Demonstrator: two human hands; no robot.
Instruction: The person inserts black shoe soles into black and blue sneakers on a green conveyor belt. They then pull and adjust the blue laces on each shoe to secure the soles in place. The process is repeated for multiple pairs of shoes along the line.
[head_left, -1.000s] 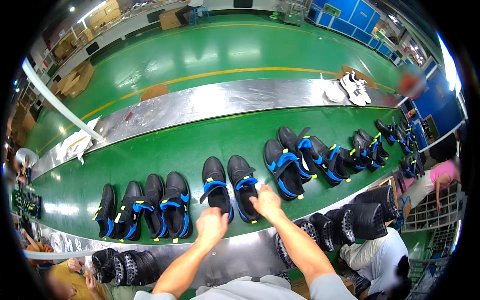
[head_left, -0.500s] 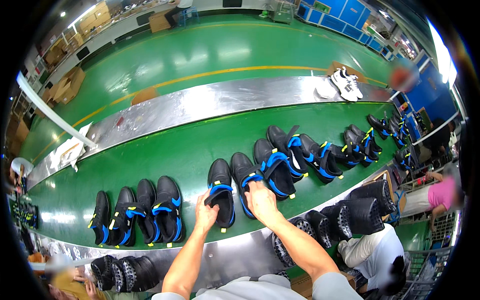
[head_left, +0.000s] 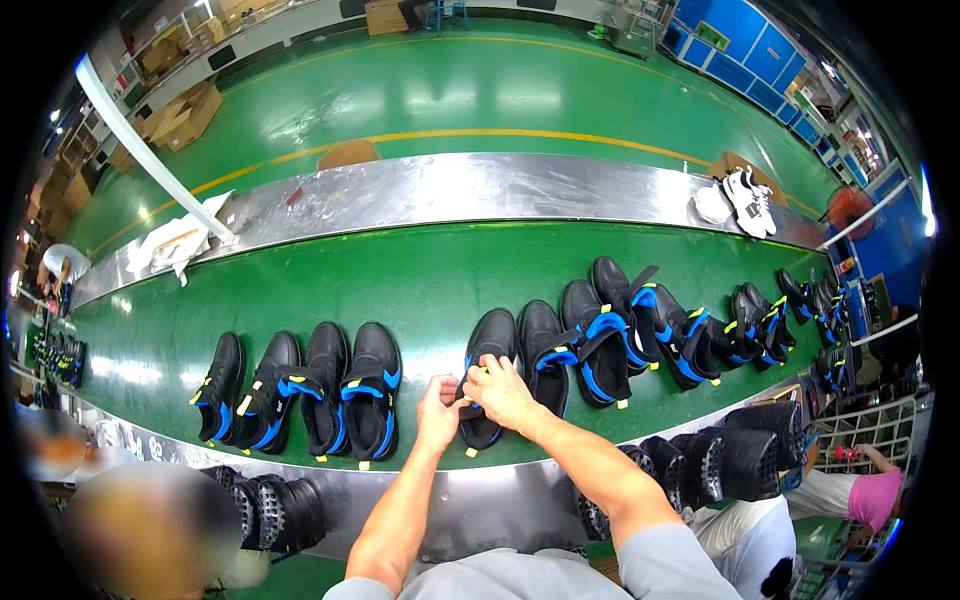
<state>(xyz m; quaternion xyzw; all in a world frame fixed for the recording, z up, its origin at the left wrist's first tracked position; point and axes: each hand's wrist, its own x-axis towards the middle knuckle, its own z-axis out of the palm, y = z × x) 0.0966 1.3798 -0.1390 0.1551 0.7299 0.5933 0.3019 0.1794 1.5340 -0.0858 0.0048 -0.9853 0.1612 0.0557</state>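
Near the close edge of the green desk [head_left: 430, 270], a black shoe [head_left: 492, 335] points its toe away. The right hand [head_left: 502, 392] is closed on it around the tongue; the left hand [head_left: 437, 410] is just beside, its grip hard to tell. A second shoe [head_left: 540, 325] stands close right, four shoes [head_left: 325, 345] left; white sneakers [head_left: 750, 203] rest on the metal ledge [head_left: 450, 190] beyond.

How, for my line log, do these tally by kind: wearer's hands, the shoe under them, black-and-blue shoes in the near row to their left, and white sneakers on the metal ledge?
Left hand and right hand: 2
Handled shoe: 1
Near-row black-and-blue shoes: 4
White sneakers: 2
Total: 9
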